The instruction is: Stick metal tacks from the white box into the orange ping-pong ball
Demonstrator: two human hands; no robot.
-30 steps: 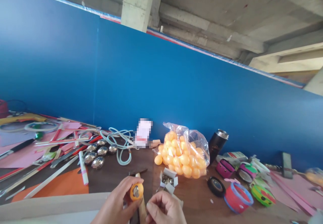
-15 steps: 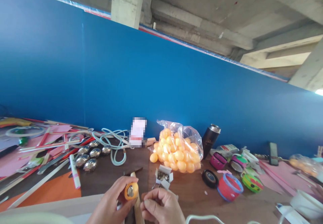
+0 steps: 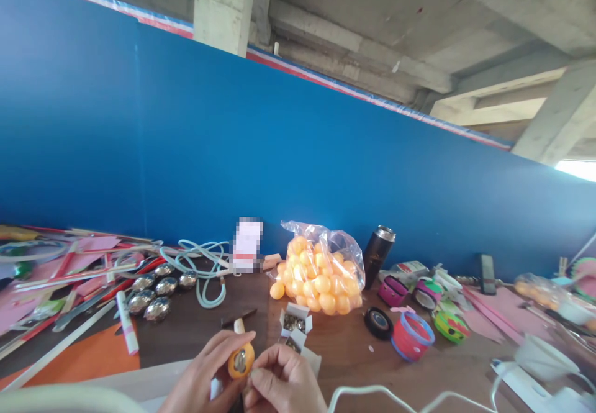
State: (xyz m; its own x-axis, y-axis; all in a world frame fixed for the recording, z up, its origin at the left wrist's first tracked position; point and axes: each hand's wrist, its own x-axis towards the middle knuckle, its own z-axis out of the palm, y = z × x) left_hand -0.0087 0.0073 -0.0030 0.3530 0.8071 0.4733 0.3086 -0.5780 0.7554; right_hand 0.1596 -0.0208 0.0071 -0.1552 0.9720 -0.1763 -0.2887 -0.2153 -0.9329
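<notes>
My left hand (image 3: 207, 376) holds an orange ball (image 3: 241, 361) between thumb and fingers, and a silvery patch or opening shows on its face. My right hand (image 3: 284, 379) is pinched beside the ball's lower right; whatever is between its fingertips is too small to name. Behind the ball a tool with a pale wooden handle (image 3: 239, 326) lies partly hidden by my hands. Small white boxes of shiny metal pieces (image 3: 294, 322) stand just beyond my right hand. Farther back, a clear plastic bag of orange balls (image 3: 326, 279) rests on the brown table (image 3: 344, 351).
Several silver balls (image 3: 156, 308), a pale blue cord (image 3: 209, 301) and a marker (image 3: 127, 323) lie left. A black bottle (image 3: 378, 254), round black lid (image 3: 379, 323), red-blue cup (image 3: 413, 336) and white cable (image 3: 372, 389) are right. A blue wall (image 3: 279, 152) rises behind.
My right hand has moved left, closer to the orange ball, uncovering more of the small boxes. The ball has turned slightly in my left hand. The whole view has shifted a little.
</notes>
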